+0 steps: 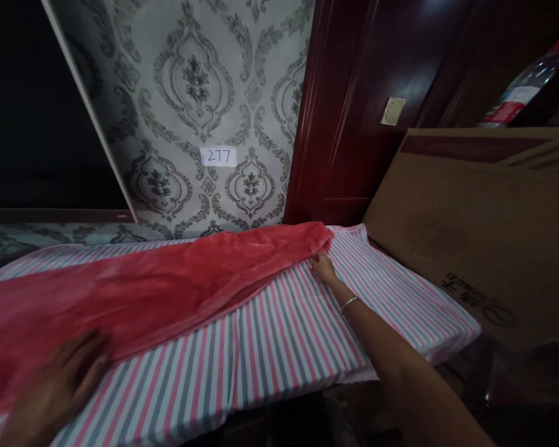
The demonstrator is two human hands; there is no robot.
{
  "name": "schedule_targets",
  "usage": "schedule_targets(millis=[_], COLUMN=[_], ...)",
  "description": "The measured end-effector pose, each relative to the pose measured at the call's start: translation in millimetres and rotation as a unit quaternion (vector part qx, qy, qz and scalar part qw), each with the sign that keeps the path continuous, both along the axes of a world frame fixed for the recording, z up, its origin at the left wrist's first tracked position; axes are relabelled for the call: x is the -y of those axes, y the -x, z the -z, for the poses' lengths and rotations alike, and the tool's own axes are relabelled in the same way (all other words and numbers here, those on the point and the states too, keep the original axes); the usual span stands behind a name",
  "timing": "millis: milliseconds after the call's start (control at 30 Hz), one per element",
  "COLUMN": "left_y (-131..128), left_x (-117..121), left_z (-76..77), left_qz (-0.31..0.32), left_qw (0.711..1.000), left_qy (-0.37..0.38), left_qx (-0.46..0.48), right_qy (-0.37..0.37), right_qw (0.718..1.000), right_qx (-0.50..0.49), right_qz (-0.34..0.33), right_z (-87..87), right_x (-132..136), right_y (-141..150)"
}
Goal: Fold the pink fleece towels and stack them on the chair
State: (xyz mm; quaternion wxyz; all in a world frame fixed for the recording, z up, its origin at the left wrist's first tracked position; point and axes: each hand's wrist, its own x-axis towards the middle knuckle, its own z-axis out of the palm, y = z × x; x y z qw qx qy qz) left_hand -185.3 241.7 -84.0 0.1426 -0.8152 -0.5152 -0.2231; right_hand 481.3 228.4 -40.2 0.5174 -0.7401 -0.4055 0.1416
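Close over this table (279, 338), from its near side, the head camera looks forward and down toward the wall (251, 93).

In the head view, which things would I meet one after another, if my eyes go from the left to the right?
Left hand → white paper marked 277 → right hand → pale square plate → red-capped bottle.

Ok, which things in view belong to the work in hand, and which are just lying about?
In the work:
- red cloth, its right end pinched by the right hand, the blurred left hand at its near edge
- striped cloth, spread underneath

Just about:
- cardboard box
- bottle at the box's top
- dark screen
- "277" label on the wall
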Motion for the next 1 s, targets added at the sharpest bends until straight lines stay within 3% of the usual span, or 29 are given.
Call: schedule_targets(millis=[100, 200, 300, 600, 700, 867, 1000], left_y=[-41, -79, -96, -95, -95, -85, -83], left_x=[12, 14, 10, 1, 1, -5, -9], left_z=[-12.7, -20.9, -26.9, -61.1, -67.8, -76.2, -93.1], left_qz=[0.064, 0.077, 0.069, 0.011, 0.013, -0.019, -0.025], left_qw=[0.997, 0.993, 0.993, 0.987, 0.983, 0.982, 0.978], left_qy=[0.032, 0.068, 0.079, 0.154, 0.173, 0.133, 0.136], left_qx=[-0.030, -0.051, -0.051, 0.050, 0.061, 0.132, 0.155], right_qy=[0.002, -0.005, -0.018, -0.068, -0.120, -0.222, -0.250], right_qw=[0.995, 0.975, 0.938, 0.832, 0.809, 0.777, 0.762], right_qx=[-0.100, -0.222, -0.342, -0.548, -0.575, -0.589, -0.597], right_qz=[-0.009, -0.028, -0.050, -0.055, -0.034, -0.007, -0.020], right_z=[17.7, 17.3, 12.7, 17.7, 17.8, 21.9, 31.6], right_x=[8, -1, -16, -30, -30, -36, -47], right_y=[6, 14, 24, 56, 62, 80, 106])
